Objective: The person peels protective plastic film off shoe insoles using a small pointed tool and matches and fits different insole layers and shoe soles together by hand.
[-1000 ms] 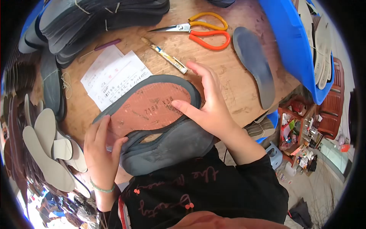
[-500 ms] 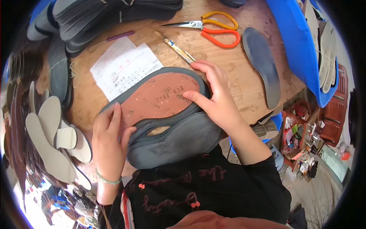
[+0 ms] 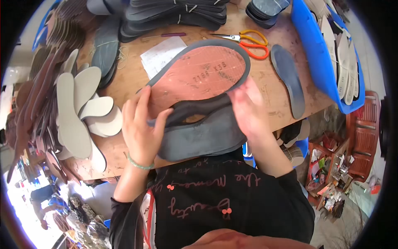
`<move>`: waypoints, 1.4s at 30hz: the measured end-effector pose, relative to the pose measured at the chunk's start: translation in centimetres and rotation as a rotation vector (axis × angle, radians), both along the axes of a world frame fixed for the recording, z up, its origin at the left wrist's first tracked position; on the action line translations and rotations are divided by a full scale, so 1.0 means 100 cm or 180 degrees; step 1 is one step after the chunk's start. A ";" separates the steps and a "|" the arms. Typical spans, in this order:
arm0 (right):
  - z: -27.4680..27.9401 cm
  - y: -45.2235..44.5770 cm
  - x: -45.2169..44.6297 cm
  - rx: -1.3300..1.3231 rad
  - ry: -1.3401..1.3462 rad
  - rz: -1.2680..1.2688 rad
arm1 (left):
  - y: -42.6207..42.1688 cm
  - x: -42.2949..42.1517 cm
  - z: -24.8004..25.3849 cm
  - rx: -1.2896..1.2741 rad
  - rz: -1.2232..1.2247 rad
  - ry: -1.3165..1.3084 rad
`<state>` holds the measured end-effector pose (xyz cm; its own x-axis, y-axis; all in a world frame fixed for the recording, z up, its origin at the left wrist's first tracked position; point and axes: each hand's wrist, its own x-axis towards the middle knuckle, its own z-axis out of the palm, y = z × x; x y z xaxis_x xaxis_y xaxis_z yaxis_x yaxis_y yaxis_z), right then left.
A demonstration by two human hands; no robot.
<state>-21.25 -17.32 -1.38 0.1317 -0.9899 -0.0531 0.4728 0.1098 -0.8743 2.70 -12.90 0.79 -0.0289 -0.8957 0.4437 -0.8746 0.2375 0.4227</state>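
A reddish sole template with stamped numbers lies on a larger dark grey insole, whose rim shows around it. My left hand is closed on the narrow end of both, thumb on the near side. At the wide end, my right hand grips the insole's right edge; its fingers are slightly blurred and partly hidden. That wide end is lifted and tilted. Beneath and nearer to me lie more dark insoles, by the table's front edge.
Scissors, a purple-handled awl and written paper lie beyond the insole. A single dark insole is at right, beside a blue bin. Pale insoles pile up at left; tied dark stacks stand behind.
The wide end of the template and insole has risen from the stack and now covers the pen and part of the paper. My right thumb has left the template's top. The view has shifted.
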 end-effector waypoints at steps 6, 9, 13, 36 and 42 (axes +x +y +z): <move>0.010 -0.005 0.013 0.0513 -0.0578 0.0024 | 0.013 -0.004 -0.006 -0.0244 0.0113 0.0050; 0.006 -0.001 0.011 0.0627 -0.0418 0.0129 | 0.016 -0.003 -0.012 -0.0333 0.0127 0.0034; 0.003 -0.004 0.012 0.0724 -0.0396 0.0010 | 0.016 -0.005 -0.011 -0.0298 0.0110 -0.0034; -0.010 -0.017 -0.010 -0.0649 0.3477 0.0268 | 0.000 0.030 0.000 -0.0110 -0.0683 0.4595; 0.047 -0.002 0.008 -0.0908 0.2489 -0.0224 | 0.012 0.024 0.016 -0.0747 0.0037 0.1701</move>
